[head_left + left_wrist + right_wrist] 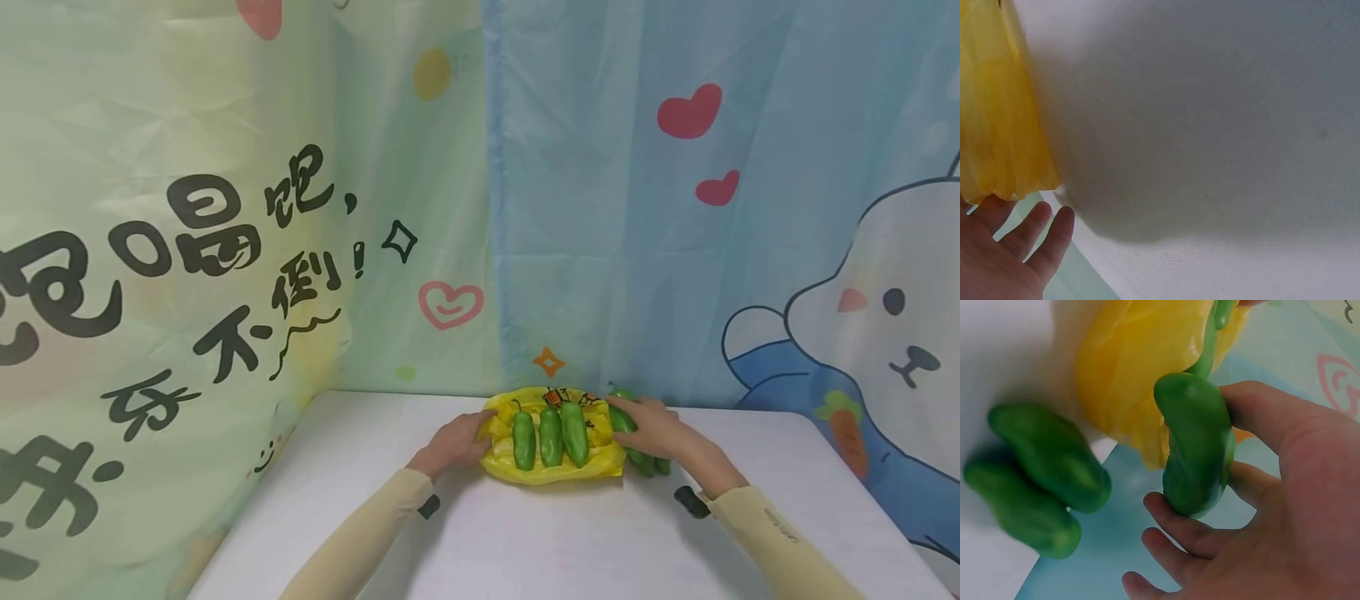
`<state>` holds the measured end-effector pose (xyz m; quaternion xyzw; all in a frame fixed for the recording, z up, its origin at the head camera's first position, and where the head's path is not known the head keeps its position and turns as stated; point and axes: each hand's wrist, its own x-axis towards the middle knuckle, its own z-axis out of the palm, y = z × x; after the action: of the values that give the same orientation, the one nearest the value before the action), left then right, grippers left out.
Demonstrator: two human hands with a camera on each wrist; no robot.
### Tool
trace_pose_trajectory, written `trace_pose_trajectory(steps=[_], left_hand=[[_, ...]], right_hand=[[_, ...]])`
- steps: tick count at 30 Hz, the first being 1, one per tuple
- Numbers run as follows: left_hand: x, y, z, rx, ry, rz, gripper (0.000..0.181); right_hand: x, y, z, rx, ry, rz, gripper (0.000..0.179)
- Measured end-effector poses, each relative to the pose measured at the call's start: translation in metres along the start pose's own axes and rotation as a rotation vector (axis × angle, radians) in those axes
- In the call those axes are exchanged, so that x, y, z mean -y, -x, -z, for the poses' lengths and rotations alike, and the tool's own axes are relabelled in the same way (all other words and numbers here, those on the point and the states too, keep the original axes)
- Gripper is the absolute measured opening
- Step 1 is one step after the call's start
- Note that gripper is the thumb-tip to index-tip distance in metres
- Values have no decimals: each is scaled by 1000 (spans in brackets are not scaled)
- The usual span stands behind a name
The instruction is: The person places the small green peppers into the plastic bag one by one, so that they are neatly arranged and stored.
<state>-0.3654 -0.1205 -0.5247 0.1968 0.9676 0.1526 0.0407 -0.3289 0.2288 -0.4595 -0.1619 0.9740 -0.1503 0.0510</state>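
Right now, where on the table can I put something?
The table is bare between the sleeves, in front of the yellow bag, and left of the left hand. It's crowded right of the bag: the right hand holds a pepper near two others.

I see a white table [517,542]; behind it, printed backdrop [570,200]: black lettering [204,220] left, red hearts [692,115], cartoon animal [862,250] right.

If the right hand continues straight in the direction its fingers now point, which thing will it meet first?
Most likely the crumpled yellow plastic bag, just beyond the right hand and the oblong green pepper it pinches; the exact gap is unclear.
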Motion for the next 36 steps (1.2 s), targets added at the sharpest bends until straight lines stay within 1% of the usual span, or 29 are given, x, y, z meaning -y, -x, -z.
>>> trace_pose_trajectory(steps=[5, 13, 23, 28, 36], left_hand=[[2, -2, -2, 2, -5, -1, 55], [2, -1, -2, 4, 8, -1, 55], [2, -2, -2, 3, 15, 10, 55], [3, -3, -4, 1, 10, 7, 55], [3, -4, -4, -2, -4, -6, 55]], right_hand=[[10, -4, -1, -10, -1, 16, 67], [24, -10, -4, -13, 42, 31, 68], [40, -21, -13, 9, 11, 47, 66], [51, -27, -19, 7, 25, 17, 66], [73, -33, -31, 2, 11, -28, 66]])
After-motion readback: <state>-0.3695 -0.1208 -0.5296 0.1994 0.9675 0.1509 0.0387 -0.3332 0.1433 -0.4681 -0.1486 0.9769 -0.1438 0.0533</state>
